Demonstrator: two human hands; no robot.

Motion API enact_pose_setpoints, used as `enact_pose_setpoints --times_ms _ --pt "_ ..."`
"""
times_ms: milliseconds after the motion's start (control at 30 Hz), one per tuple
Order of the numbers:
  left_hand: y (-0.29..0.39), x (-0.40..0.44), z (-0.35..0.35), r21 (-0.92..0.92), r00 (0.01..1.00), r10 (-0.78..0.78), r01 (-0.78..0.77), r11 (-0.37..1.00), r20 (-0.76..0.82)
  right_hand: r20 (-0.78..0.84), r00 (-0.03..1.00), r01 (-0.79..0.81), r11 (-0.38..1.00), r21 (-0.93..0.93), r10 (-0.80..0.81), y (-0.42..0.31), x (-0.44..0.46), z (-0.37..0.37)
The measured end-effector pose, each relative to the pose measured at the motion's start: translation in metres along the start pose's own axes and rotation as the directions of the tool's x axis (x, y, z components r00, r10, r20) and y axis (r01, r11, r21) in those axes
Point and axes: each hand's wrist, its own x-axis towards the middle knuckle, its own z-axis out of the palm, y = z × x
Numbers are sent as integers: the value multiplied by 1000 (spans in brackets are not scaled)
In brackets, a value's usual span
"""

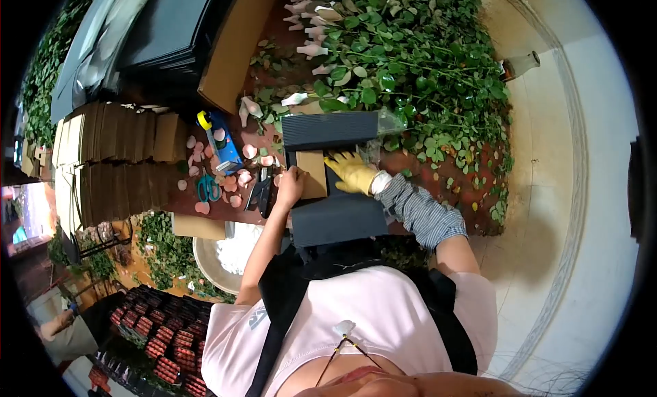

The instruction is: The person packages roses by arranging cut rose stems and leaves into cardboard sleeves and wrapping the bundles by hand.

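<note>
In front of my body lies a sheet of black corrugated cardboard (330, 130), with raised flaps at its far and near sides. A strip of brown cardboard (312, 175) rests across its middle. My bare left hand (290, 186) is closed at the left edge of the brown strip, its fingertips partly hidden. My right hand (351, 172) wears a yellow glove, and its spread fingers lie flat at the strip's right edge. Clear plastic film (388, 123) sticks out beside the far flap. A black-handled tool (261, 194) lies just left of my left hand.
Leafy rose stems (417, 62) with wrapped pale heads are heaped at the far right. Left are a blue tape dispenser (224, 151), teal scissors (208, 188), loose petals (249, 151) and stacked brown cardboard (116, 151). A white-filled basin (205, 257) stands below; a glass bottle (521, 65) stands far right.
</note>
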Motion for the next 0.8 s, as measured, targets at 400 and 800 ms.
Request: enact_pose_setpoints --times_ms 400,800 --pt "41 35 -37 49 812 61 -110 993 580 -78 991 100 993 -59 -105 -11 33 17" --pt "16 31 -7 240 693 -81 -136 961 716 -222 972 107 983 150 -72 -46 -79 16"
